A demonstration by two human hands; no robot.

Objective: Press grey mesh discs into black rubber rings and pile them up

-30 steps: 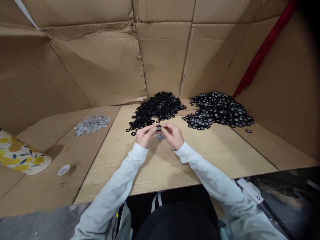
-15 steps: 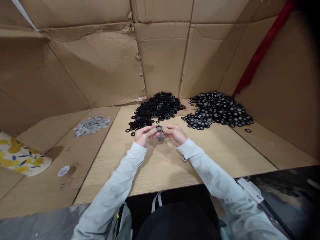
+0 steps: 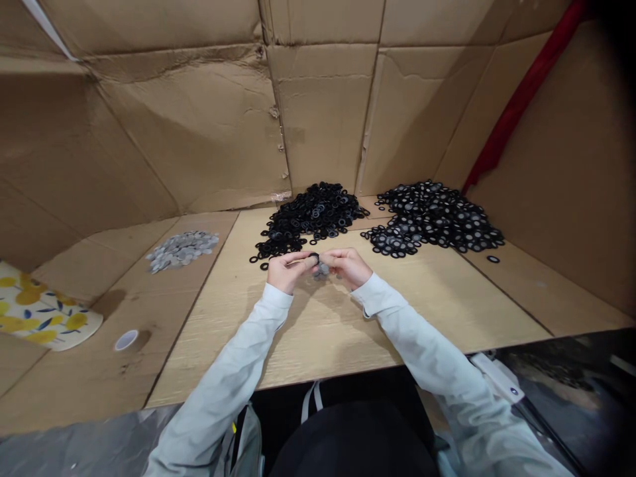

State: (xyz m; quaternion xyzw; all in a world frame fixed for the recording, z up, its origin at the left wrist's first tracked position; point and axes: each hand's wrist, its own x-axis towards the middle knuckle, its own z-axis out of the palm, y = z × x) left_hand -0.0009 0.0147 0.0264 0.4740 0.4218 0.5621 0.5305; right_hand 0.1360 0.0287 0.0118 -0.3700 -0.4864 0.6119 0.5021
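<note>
My left hand (image 3: 287,269) and my right hand (image 3: 349,265) meet over the light wooden table (image 3: 318,331), fingertips pinched together. Between them sits a small black ring (image 3: 315,257) with a grey disc (image 3: 322,269) just under it; which hand grips which piece I cannot make out. Just beyond my hands lies a heap of plain black rings (image 3: 314,216). To its right is a second heap of black rings with grey centres (image 3: 434,219).
A small pile of grey discs (image 3: 181,248) lies on the cardboard at the left. A tape roll (image 3: 126,340) and a floral-patterned pad (image 3: 40,314) sit nearer the left edge. Cardboard walls (image 3: 318,106) enclose the table; a red strip (image 3: 521,99) leans at right.
My hands stayed together at the same spot; the fingers shifted slightly around the ring and disc. The view rose a little.
</note>
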